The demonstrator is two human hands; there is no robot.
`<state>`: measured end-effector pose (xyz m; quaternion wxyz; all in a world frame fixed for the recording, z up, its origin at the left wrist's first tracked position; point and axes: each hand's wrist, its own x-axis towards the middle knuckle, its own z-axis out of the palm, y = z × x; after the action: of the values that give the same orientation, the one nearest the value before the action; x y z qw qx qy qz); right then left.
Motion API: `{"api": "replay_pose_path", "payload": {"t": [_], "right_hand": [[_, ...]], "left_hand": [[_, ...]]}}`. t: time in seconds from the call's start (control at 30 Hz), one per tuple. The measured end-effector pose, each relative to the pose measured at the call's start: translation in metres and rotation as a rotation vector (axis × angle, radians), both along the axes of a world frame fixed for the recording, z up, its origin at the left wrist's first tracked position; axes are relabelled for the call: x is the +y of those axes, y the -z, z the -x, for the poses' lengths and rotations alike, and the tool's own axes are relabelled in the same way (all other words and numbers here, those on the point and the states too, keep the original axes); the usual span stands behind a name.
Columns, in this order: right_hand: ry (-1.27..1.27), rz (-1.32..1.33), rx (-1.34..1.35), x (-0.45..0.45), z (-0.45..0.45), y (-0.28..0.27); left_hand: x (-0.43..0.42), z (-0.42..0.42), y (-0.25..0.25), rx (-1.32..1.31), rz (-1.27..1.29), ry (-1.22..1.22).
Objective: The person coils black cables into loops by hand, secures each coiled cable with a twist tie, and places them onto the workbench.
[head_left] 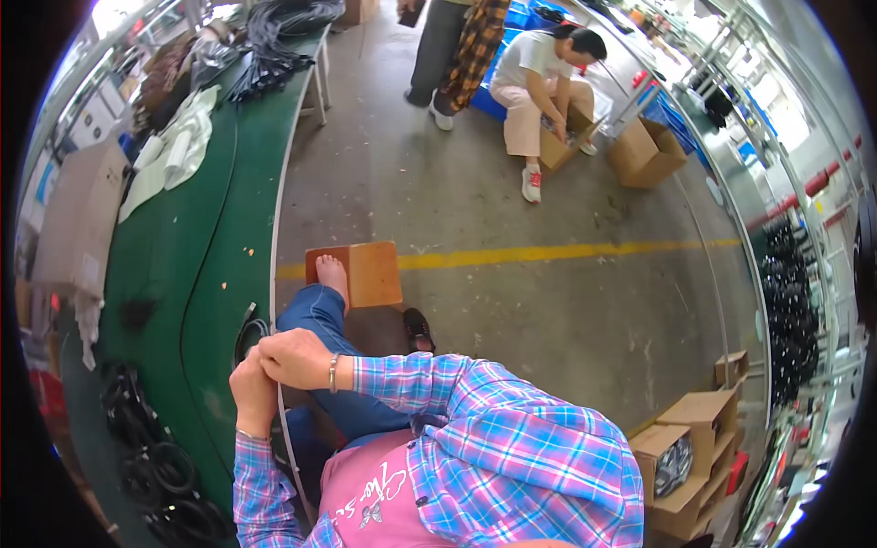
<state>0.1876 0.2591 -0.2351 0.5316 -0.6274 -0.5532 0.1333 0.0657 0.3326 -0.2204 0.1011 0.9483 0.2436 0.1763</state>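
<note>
Head view: I see the looped cable (257,324) on the edge of the green desk (215,347), just beyond both hands, its longer axis running roughly forward. The right hand (297,358) looks nearer to it than the left hand (254,393). In each grip the fingers are curled, and the two hands touch; what lies between them is hidden, so I cannot tell whether either is clamped on the cable. Counting: two hands, one looped cable, one long black cable (193,285) along the desk, and several black coils (172,468), overlapping too much to number.
</note>
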Motion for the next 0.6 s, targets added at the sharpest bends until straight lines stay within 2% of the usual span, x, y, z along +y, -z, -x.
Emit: {"api": "replay_pose_path", "payload": {"t": [0.1, 0.2, 0.33, 0.5, 0.6], "right_hand": [[-0.063, 0.023, -0.028, -0.004, -0.016, -0.003], [0.013, -0.207, -0.037, 0.001, -0.034, -0.016], [-0.057, -0.098, 0.009, 0.003, -0.034, -0.015], [-0.029, -0.268, -0.178, 0.005, -0.044, -0.008], [-0.071, -0.403, -0.291, 0.000, -0.049, -0.009]], "left_hand": [[0.000, -0.007, -0.009, -0.041, 0.007, 0.063], [0.001, -0.012, -0.019, 0.022, -0.013, 0.019], [0.004, -0.010, -0.011, 0.098, -0.065, 0.055], [-0.003, -0.020, -0.028, -0.048, 0.068, 0.057], [0.004, -0.017, -0.032, -0.019, 0.151, 0.044]]}}
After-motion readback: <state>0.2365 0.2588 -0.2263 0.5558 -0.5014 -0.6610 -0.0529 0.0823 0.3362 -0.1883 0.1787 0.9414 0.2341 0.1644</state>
